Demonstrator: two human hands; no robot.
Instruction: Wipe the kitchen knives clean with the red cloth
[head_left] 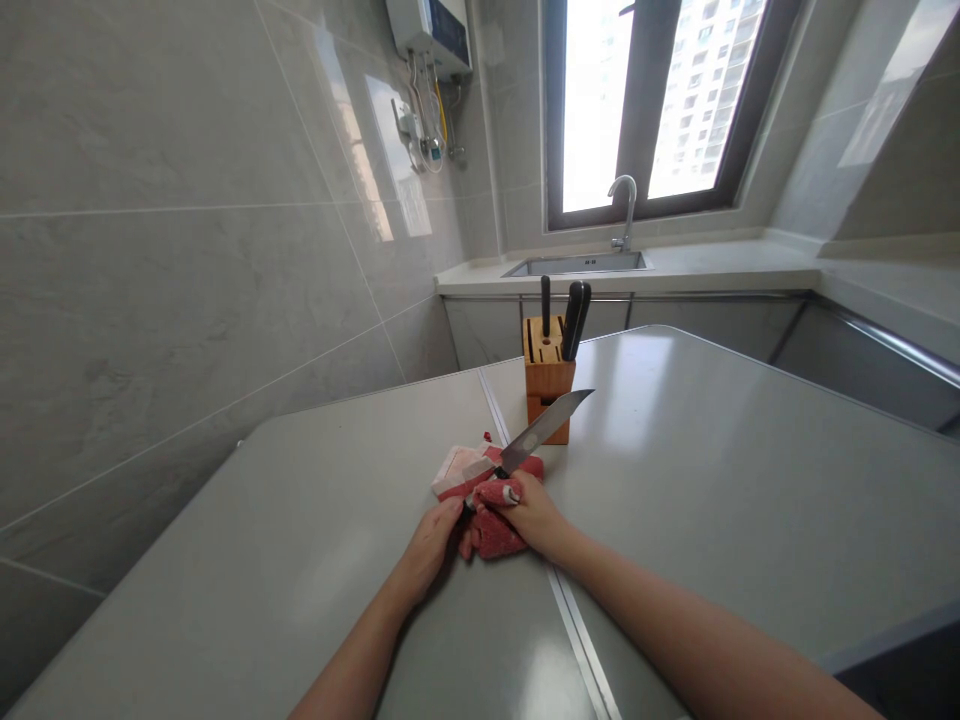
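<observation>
A kitchen knife (546,430) is held over the table, its broad blade slanting up and away to the right. My left hand (431,545) is closed on the end of its dark handle. My right hand (536,515) grips a red cloth (496,535) that is wrapped around the handle near the blade. Beneath the knife lies more red and pale pink cloth (456,470); whether it is the same piece, I cannot tell. Just beyond the blade stands a wooden knife block (549,378) with black-handled tools (576,320) in its top slots.
The grey-white table (712,480) has a pale seam strip (581,640) running across it. Beyond are a counter (720,262) with a sink (577,264), a faucet (624,210) and a window. A tiled wall (187,280) is on the left.
</observation>
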